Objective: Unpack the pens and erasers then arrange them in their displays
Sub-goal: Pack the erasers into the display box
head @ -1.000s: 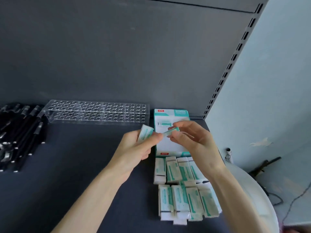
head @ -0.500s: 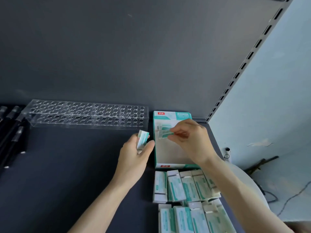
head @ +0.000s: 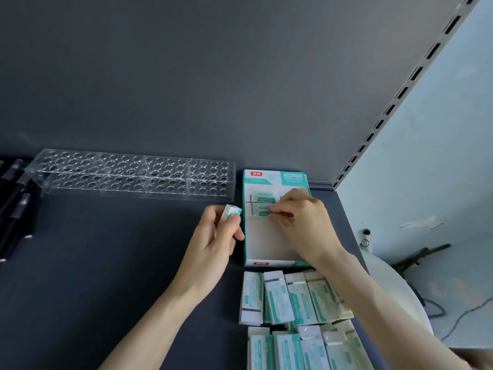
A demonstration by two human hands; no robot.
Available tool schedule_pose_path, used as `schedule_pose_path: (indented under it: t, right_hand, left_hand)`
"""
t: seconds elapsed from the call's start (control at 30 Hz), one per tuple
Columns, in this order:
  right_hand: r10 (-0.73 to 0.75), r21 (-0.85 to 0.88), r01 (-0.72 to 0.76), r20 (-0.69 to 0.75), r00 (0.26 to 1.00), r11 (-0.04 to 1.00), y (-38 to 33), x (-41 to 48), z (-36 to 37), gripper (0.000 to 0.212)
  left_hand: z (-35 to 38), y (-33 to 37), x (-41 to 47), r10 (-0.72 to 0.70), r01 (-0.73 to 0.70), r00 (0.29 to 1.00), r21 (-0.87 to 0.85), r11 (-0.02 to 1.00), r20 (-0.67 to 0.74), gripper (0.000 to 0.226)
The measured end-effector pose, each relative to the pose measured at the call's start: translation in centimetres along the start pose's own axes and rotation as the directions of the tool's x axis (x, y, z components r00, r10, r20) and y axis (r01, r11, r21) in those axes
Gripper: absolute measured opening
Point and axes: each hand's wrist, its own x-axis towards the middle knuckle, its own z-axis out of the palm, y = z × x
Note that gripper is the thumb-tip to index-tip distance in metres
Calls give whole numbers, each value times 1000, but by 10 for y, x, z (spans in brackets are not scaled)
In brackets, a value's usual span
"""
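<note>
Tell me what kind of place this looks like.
Probably a stationery shop shelf being stocked: a slotted shelving upright, a clear pen rack, and a teal eraser display box.

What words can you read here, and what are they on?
"罗弗", it seems: white on the top red tag of the display box.
Front red tag on the box's lip: too small to read.
Teal panel beside the top tag: too blurred.
Print on the loose erasers, the held eraser in the left hand and the boxed eraser pinched by the right hand: too blurred.
</note>
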Motion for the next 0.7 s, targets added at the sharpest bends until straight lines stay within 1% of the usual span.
schedule_pose_path:
  t: [0.2,0.3,0.37,0.43,0.47,0.53,0.6,0.63,0.7]
  right_hand:
    - [35,-11,-35,1,999,999,1,-1,1,14]
    - [49,4,-49,27,998,999,1,0,0,15]
    - [69,96,-67,-10,998,993,0,1,-4,16]
    - [110,242,-94,-52,993,966,-4,2,-11,10]
    - [136,312,-121,-29,990,942,-7,1,-15,10]
    - [158,470,-190,108,982,862,-13,-2,-20,9]
    - [122,614,-240,228,966,752,-21,-5,-24,13]
    - [92,663,-242,253,963,709,-24,-8,-26,17]
    - [41,710,-224,265,963,668,-28,-10,-28,22]
  left_hand:
    - [-12,0,3,-93,96,995,-120,988,28,24]
    - [-14,-1,2,-92,101,994,-204,974,54,21]
    - [-14,0,1,-77,93,994,-221,971,78,21]
    - [-13,0,1,-68,87,995,-272,958,79,21]
    - [-12,0,2,-67,90,994,-317,944,81,21]
    - [-11,2,1,-44,78,994,-377,923,97,22]
    - [-12,3,0,21,20,993,-338,941,117,25]
    - [-12,4,-1,57,-17,990,-301,953,126,28]
    - [-13,5,-2,105,-72,986,-243,967,126,31]
